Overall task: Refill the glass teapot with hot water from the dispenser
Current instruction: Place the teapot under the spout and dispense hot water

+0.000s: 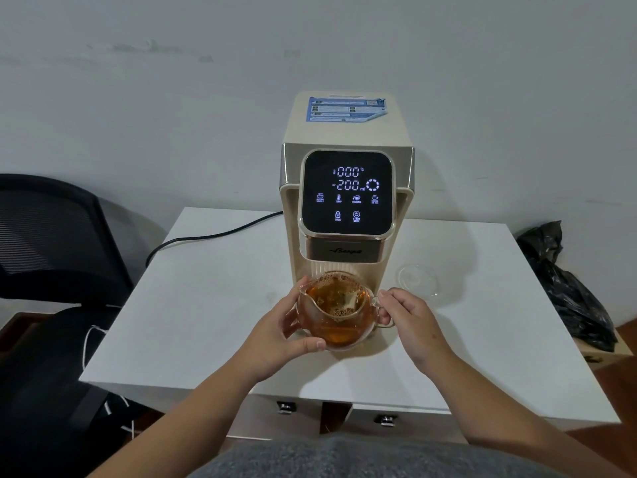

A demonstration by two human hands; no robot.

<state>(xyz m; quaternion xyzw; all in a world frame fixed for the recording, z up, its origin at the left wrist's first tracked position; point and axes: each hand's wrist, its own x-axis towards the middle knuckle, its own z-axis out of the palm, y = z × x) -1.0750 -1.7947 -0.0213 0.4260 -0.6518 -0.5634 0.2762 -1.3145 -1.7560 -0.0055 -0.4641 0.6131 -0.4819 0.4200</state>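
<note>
Item: round clear glass teapot (336, 313), lidless, filled high with amber tea and froth. Location: on the white square tabletop (206, 305), at the foot of the cream-coloured hot water dispenser (348, 188), partly under its outlet head.

Left hand (293, 331): fingers and thumb cupped against the pot's left wall, near the spout, in contact with the glass.

Right hand (405, 313): fingers pinched closed on the glass loop handle.

Adjacent: clear glass lid (418, 279), flat on the tabletop just right of the dispenser; black touch panel (347, 191), lit, showing 200 ml; black power cable (213, 234) trailing left; black mesh office chair (51, 236) at far left; crumpled black plastic bag (565, 288) at far right.

Hazards, judged:
- Scald: left palm rests on thin glass holding freshly heated liquid.
- Spill: liquid sits close to the rim; a tilt or quick lift would slop it over the spout.
- Overflow: any further dispensing into this level.
- Slip: smooth glass, a pinch-only handle grip.
- Knock: pot rim is near the outlet on lifting out.
</note>
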